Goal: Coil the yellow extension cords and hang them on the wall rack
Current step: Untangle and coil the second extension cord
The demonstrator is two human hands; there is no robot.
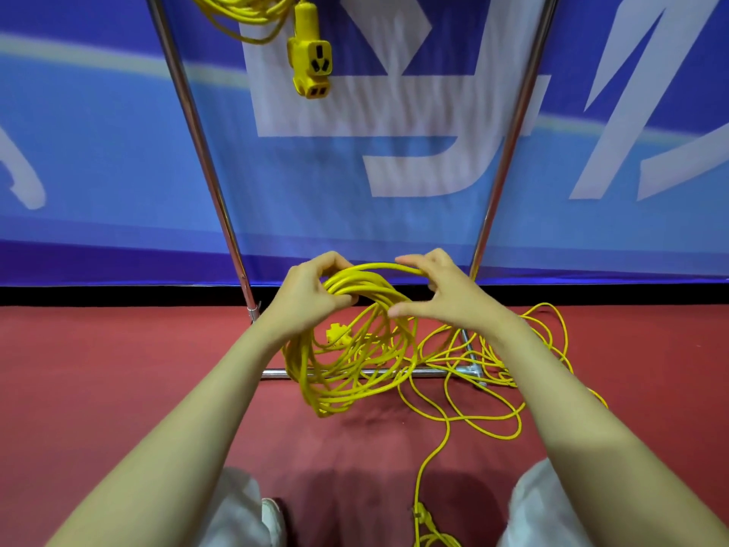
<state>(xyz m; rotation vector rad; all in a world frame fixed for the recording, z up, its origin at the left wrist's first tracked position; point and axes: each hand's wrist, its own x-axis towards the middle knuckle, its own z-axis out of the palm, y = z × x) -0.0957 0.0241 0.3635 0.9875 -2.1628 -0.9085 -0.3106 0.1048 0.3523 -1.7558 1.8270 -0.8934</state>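
Head view: left hand (307,296) grips loose, many-looped yellow cord coil (335,375).

**Yellow cords on a red floor, before a blue banner**

In front of you the coil (301,373) is plain bright yellow, and the loose cord (493,363) at four o'clock has the same yellow. At twelve o'clock the hanging socket block (309,69) is yellow with black slots. The banner (98,171) is blue, darker at its lower edge, with large white shapes and a pale stripe. Under it runs a black strip (118,296). The floor (118,369) is dull red, the rack poles (206,167) are shiny silver, and your trousers (544,507) at five and seven o'clock are white.
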